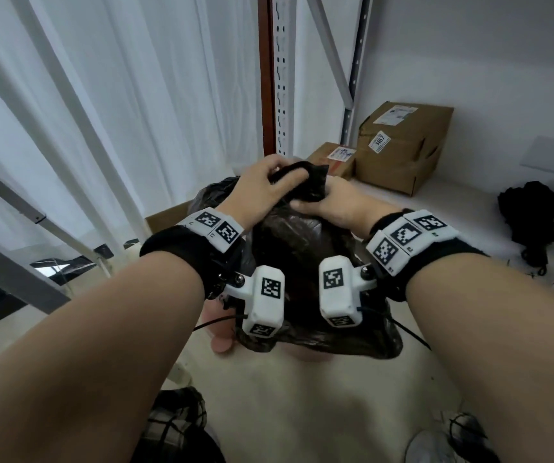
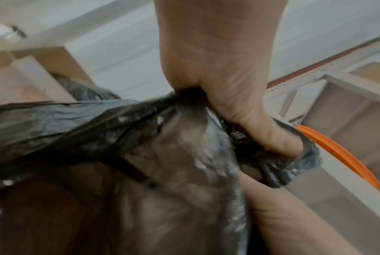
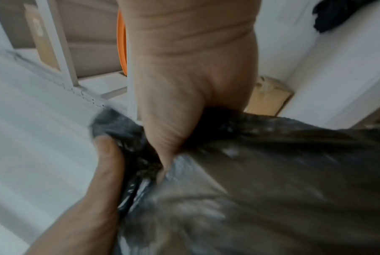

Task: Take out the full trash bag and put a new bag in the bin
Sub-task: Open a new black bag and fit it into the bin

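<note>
A full black trash bag (image 1: 302, 248) hangs in front of me above the floor. Its gathered neck (image 1: 309, 182) sticks up between my two hands. My left hand (image 1: 265, 182) grips the neck from the left, fingers curled over the top. My right hand (image 1: 325, 203) clasps it from the right, just below. In the left wrist view the left hand (image 2: 228, 77) holds twisted plastic (image 2: 97, 138), and a strip loops round one digit. In the right wrist view the right hand (image 3: 180, 96) squeezes the bag (image 3: 271, 172). A pinkish rounded edge (image 1: 220, 342) shows under the bag; I cannot tell what it is.
Two cardboard boxes (image 1: 402, 145) (image 1: 332, 158) sit on the floor against the wall behind the bag. A metal shelving upright (image 1: 282, 78) and white curtains stand at the left. A heap of black material (image 1: 536, 212) lies at the right. An orange disc (image 2: 341, 158) leans by the shelving.
</note>
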Demonstrator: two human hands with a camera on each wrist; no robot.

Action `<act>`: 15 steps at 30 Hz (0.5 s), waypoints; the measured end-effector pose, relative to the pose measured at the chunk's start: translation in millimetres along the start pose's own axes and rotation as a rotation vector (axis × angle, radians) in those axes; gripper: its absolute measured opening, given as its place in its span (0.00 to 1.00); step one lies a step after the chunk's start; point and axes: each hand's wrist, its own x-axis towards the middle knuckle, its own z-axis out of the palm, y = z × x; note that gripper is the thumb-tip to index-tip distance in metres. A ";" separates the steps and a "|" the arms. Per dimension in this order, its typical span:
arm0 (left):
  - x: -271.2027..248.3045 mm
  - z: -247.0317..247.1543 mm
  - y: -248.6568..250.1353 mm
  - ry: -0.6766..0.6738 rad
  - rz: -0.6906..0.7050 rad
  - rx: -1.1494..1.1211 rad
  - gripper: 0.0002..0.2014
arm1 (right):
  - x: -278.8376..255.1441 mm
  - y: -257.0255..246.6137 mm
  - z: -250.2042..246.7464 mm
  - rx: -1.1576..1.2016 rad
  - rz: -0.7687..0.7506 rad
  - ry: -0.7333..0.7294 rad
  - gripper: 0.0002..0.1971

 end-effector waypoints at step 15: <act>-1.6 -20.3 -35.6 0.133 -0.344 0.317 0.09 | -22.8 35.5 -52.3 -0.384 0.447 0.558 0.26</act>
